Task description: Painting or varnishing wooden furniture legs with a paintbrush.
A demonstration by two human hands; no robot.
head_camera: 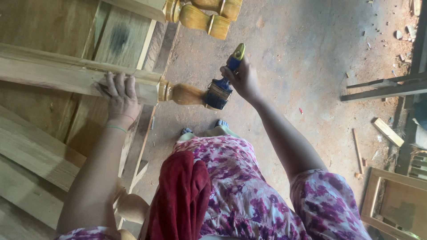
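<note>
Right hand: the right hand point(243, 79) was closed around the blue and yellow handle of a paintbrush point(221, 90), gripping it near the ferrule.
Brush: its dark bristles were pressed against the end of a turned wooden leg point(187, 94), which stuck out sideways over the floor.
Left hand: the left hand point(120, 93) lay flat, fingers spread, on the square wooden rail point(66, 73) that the leg grew out of, holding nothing and only pressing down.
Leg finish: the rounded part looked glossy and amber, darker than the pale rail beside it.
Nearby: two more turned legs point(209, 15) showed at the top, already shiny; another rounded knob point(131, 206) sat low by the person's left arm.
Surroundings: bare boards point(40, 151) lay under the frame on the left; the dusty floor point(311, 53) carried chips and offcuts, with a wooden frame point(393, 200) at the lower right.
Clothing: a flowered dress and a red cloth point(180, 195) hung just below the leg.
Risk: the wet brush could drip onto the dress or the feet under it, since the leg sat directly above them.
Risk: floor dust could stick to the fresh coat if stirred up.
Risk: the left hand could smear finish if it slid toward the glossy part.
</note>
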